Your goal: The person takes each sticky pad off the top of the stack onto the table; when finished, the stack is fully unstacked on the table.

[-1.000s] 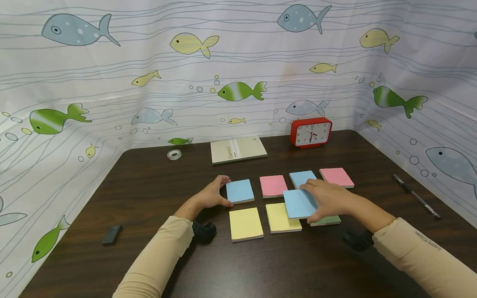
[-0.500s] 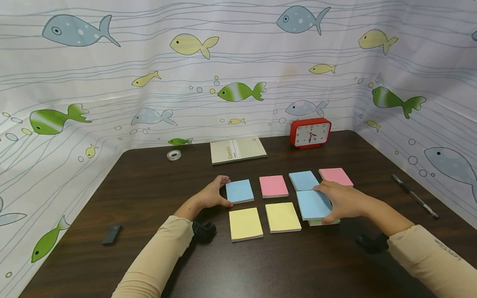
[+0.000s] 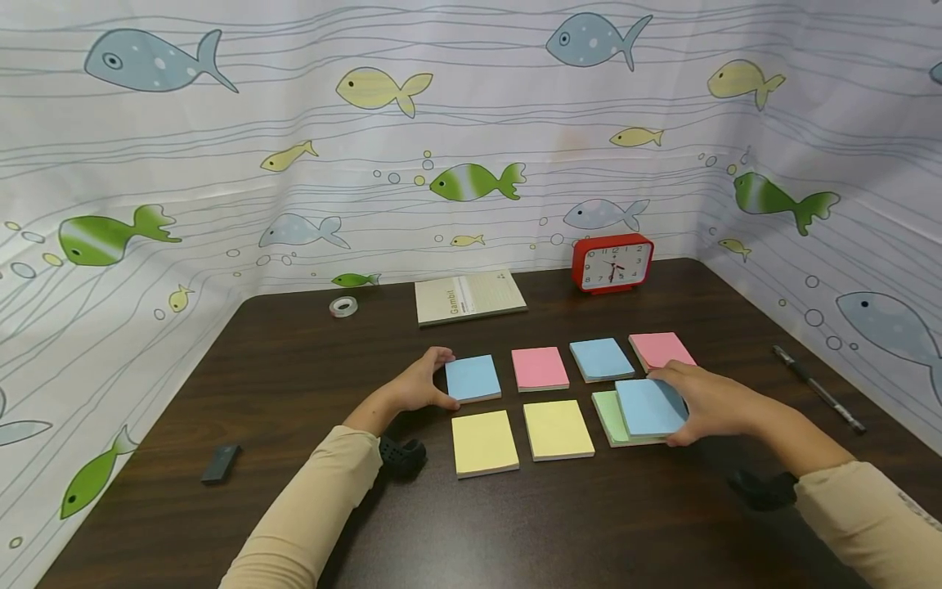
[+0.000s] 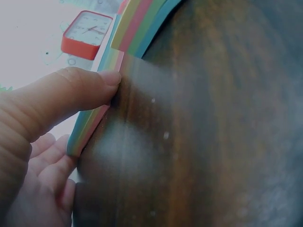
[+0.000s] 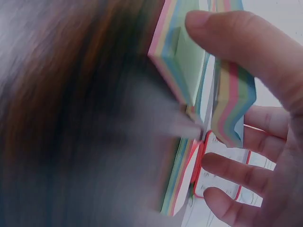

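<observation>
Near the middle of the table, my left hand (image 3: 415, 383) grips a blue sticky note pad (image 3: 473, 378) by its side, thumb at the front edge and fingers at the back. My right hand (image 3: 717, 401) pinches another blue sticky note pad (image 3: 651, 407) and holds it over a green sticky note pad (image 3: 607, 417), covering much of it. Coloured stripes show along the held pad's edge (image 5: 232, 94) in the right wrist view. Between the hands lie a pink pad (image 3: 540, 368), a blue pad (image 3: 599, 358) and two yellow pads (image 3: 484, 443). A second pink pad (image 3: 661, 348) sits behind my right hand.
At the back stand a red clock (image 3: 612, 263) and a flat notebook (image 3: 471, 298), with a tape roll (image 3: 343, 307) to their left. A pen (image 3: 818, 388) lies at the right, a small dark block (image 3: 222, 464) at the left. A fish-patterned curtain (image 3: 471, 123) encloses the table.
My right hand has moved right with the blue pad, from over the right yellow pad to over the green pad. The left hand has stayed in place.
</observation>
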Action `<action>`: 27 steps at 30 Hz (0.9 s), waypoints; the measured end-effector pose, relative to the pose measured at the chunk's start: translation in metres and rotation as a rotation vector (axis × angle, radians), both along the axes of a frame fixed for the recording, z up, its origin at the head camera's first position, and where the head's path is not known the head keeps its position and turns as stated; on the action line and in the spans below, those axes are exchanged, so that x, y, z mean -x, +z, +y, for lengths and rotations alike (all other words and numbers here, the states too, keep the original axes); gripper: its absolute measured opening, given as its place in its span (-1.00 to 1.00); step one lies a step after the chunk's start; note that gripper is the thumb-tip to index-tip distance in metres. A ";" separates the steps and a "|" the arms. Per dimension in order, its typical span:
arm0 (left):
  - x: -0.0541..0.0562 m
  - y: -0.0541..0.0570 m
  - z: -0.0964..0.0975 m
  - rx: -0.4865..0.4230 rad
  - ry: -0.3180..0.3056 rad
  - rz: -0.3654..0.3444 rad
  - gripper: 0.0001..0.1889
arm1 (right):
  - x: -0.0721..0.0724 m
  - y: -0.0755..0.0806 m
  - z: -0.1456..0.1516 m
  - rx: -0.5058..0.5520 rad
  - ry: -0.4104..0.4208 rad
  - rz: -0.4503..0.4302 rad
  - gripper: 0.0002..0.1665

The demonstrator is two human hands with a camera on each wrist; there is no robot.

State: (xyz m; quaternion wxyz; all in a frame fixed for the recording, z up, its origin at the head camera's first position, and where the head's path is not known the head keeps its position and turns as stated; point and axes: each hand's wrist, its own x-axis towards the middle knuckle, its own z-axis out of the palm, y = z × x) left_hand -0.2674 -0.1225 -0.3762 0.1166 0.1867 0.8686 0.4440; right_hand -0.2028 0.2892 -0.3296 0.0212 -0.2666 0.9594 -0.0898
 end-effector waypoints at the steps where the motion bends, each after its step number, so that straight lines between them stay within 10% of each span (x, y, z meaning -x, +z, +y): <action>1: 0.000 0.000 0.000 0.000 0.000 0.001 -0.11 | 0.000 0.000 0.003 -0.005 -0.006 0.003 0.03; 18: 0.000 0.001 -0.001 0.005 0.001 0.005 -0.11 | 0.004 -0.001 0.045 -0.035 -0.086 -0.013 0.04; 27: -0.001 0.000 -0.003 -0.009 -0.010 0.001 -0.11 | 0.013 -0.005 0.051 -0.056 -0.087 -0.161 0.03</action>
